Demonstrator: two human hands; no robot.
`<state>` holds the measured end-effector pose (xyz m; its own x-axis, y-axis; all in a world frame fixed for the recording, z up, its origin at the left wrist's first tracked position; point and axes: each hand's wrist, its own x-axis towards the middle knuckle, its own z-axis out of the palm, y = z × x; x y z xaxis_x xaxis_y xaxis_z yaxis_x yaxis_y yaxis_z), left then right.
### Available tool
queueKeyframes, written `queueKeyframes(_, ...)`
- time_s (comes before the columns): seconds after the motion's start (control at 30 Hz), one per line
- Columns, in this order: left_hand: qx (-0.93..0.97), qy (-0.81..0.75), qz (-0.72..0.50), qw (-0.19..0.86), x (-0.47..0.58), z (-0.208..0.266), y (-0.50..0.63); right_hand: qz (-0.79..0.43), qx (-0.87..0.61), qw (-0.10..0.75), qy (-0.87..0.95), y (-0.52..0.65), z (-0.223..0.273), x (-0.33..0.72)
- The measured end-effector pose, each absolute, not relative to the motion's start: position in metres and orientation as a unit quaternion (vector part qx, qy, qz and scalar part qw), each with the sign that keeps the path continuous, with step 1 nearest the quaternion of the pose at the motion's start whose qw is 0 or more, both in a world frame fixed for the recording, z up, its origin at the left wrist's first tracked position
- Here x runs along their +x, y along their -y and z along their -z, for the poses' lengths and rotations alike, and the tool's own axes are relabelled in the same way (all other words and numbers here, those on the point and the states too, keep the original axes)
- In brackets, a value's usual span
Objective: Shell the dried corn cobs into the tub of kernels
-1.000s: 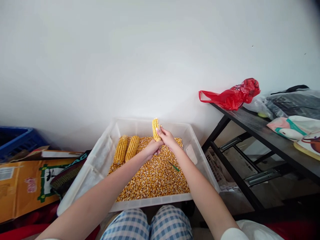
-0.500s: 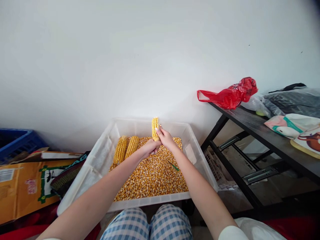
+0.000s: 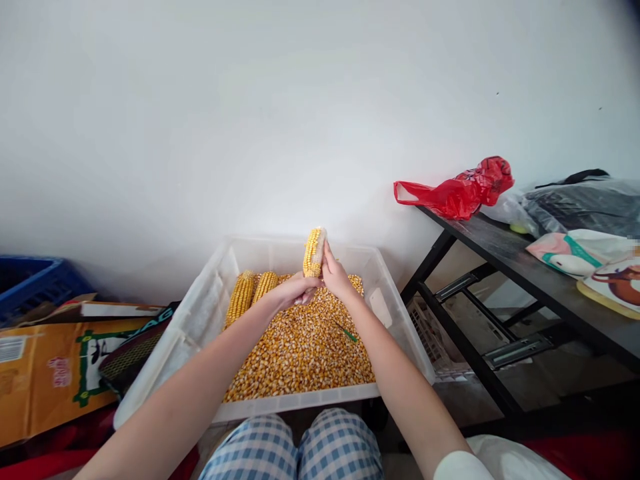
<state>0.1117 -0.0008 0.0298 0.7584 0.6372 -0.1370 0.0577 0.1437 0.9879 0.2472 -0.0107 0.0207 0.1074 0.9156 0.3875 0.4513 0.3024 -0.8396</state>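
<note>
An ear of corn (image 3: 313,250) stands nearly upright above the bin, its top leaning slightly right. Yellow kernels cover its left side, while a pale bare strip of cob runs down the right. My left hand (image 3: 299,291) is closed around the lower end. Against the bare right side, my right hand (image 3: 336,275) grips with its fingers pressed on the cob; some fingertips are hidden behind it. Below both hands, loose corn kernels (image 3: 305,357) fill much of a translucent plastic bin (image 3: 295,404). Two whole ears of corn (image 3: 240,298) lie at the bin's left.
A small green-handled tool (image 3: 349,333) lies on the kernels. To the right stands a black table (image 3: 520,257) bearing a red plastic bag (image 3: 460,193) and other bags. Left of the bin are a cardboard box (image 3: 45,373) and a blue crate (image 3: 40,287). A white wall (image 3: 300,120) rises behind.
The ear of corn has turned in my hands, so its bare pale strip now faces into view. My right hand has shifted from the ear's front to its right side.
</note>
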Motion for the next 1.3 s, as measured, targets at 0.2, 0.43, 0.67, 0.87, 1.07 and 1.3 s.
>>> queueKeyframes(0.2,0.669,-0.350,-0.230,0.614,0.110,-0.027,-0.006,-0.313,-0.544,0.601,0.495,0.010,-0.027,0.239)
queueKeyframes(0.43,0.669,-0.356,-0.212,0.618,0.121,-0.014,-0.001,-0.435,-0.501,0.627,0.408,0.010,-0.027,0.237)
queueKeyframes(0.67,0.589,-0.378,-0.297,0.650,0.129,-0.004,0.002,-0.402,-0.475,0.589,0.515,0.010,-0.019,0.237)
queueKeyframes(0.87,0.499,-0.308,-0.265,0.765,0.126,-0.014,0.001,-0.275,-0.561,0.569,0.534,0.001,-0.010,0.248)
queueKeyframes(1.07,0.607,-0.354,-0.332,0.629,0.131,-0.008,0.004,-0.375,-0.487,0.623,0.484,0.002,-0.013,0.233)
queueKeyframes(1.3,0.544,-0.343,-0.291,0.709,0.132,-0.010,0.006,-0.351,-0.529,0.591,0.498,0.002,-0.009,0.239)
